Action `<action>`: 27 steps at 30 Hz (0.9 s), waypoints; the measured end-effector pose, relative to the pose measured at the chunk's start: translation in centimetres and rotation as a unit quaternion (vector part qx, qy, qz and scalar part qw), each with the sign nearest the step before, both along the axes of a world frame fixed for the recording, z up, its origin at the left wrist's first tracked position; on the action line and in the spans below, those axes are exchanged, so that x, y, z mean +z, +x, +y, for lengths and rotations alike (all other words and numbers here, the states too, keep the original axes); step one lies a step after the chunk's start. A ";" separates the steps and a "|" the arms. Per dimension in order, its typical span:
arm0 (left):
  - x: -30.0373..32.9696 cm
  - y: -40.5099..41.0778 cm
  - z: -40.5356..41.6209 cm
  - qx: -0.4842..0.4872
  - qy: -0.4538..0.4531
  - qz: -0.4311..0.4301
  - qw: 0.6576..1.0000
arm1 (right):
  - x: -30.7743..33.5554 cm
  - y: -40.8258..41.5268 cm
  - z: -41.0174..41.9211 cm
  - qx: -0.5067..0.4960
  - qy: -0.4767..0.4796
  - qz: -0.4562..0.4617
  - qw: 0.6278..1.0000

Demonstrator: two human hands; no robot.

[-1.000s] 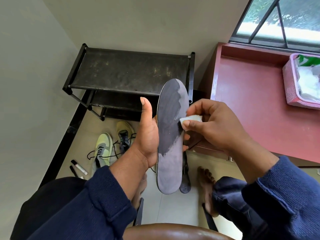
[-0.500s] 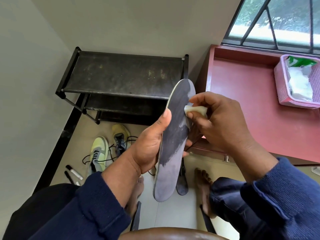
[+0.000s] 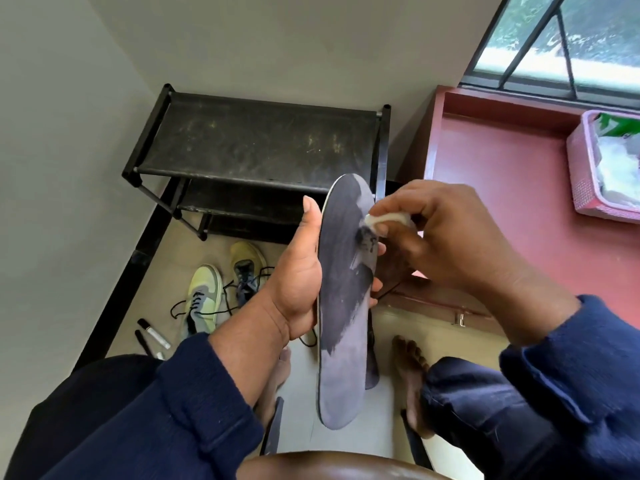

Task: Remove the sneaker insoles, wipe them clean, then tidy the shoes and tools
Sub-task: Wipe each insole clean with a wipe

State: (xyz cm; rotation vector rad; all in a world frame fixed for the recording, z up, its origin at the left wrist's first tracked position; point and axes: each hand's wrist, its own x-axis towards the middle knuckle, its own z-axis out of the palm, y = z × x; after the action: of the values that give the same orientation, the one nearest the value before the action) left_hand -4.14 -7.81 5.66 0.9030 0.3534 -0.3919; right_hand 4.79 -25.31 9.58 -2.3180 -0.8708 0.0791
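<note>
Insole cleaning is under way: a long dark grey foam insole (image 3: 343, 306) is held upright near the centre of the view, toe end toward 12 o'clock and heel toward 6 o'clock. It is gripped along its left edge by the left hand (image 3: 298, 282), thumb raised beside the rim and fingertips showing past the right edge, apparently so that the top face is kept flat and open to wiping. A small white wipe (image 3: 377, 221) is pinched in the curled fingers of the right hand (image 3: 450, 237) and is pressed against the insole's upper right part, at about 1 o'clock from its middle. Darker patches over the upper half suggest dampness; the paler heel area seems not yet wiped.

At 9 o'clock on the tiled floor, a pair of yellow-green lace-up sneakers (image 3: 207, 296) is left with laces loose, probably so the insoles can be returned. Two dark marker-like pens (image 3: 152, 336) lie just beside them at 8 o'clock. A black two-tier shoe rack (image 3: 256, 147) stands at 11 o'clock. On the red-brown desk (image 3: 502, 174) at 2 o'clock, a pink woven basket (image 3: 585, 188) is kept near the window.
</note>
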 end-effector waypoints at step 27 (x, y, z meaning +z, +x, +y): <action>-0.7 -0.1 -0.3 0.078 0.006 0.040 0.996 | -0.4 -1.9 1.3 0.123 0.019 0.138 0.983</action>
State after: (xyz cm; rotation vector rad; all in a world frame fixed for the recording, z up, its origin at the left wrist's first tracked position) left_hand -4.23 -8.13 4.96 0.8657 0.4978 -0.2825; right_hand 2.86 -23.99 9.16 -2.0888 -1.0000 0.4734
